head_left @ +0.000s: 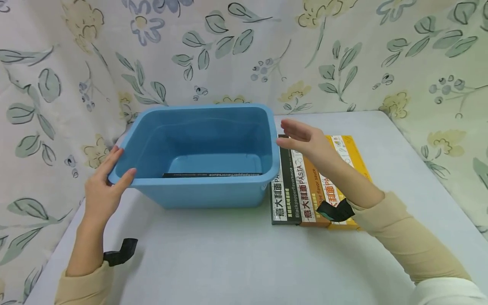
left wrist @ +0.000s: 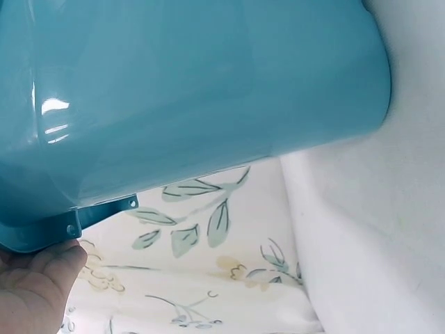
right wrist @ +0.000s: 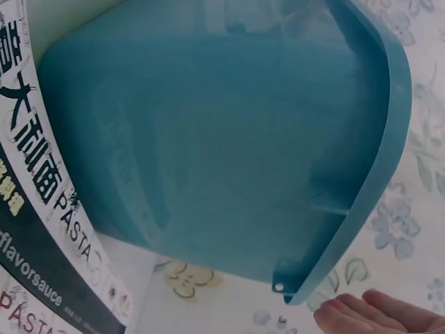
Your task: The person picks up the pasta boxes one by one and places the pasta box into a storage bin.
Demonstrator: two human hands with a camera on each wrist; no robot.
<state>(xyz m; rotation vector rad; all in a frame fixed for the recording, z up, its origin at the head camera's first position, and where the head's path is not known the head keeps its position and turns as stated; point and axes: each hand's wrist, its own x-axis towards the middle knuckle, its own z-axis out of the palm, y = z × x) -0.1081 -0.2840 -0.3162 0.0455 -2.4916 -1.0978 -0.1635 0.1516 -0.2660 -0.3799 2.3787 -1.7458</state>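
A blue plastic bin (head_left: 213, 192) stands on the white table, its long side toward me. My left hand (head_left: 101, 188) grips its left front corner, thumb over the rim and fingers along the outside; in the left wrist view the fingertips (left wrist: 66, 261) are under the rim by the handle. Inside, along the front wall, shows the dark edge of a black pepper sauce pasta box (head_left: 211, 175). My right hand (head_left: 312, 144) hovers beside the bin's right rim, fingers extended, holding nothing. Beneath that arm lie several pasta boxes: black (head_left: 291, 203), brown (head_left: 314, 178) and yellow (head_left: 356, 152).
The white table (head_left: 213, 258) extends in front of the bin and to the right of the boxes. A floral cloth (head_left: 236, 51) hangs behind and along both sides. Black straps (head_left: 122, 253) show at both wrists.
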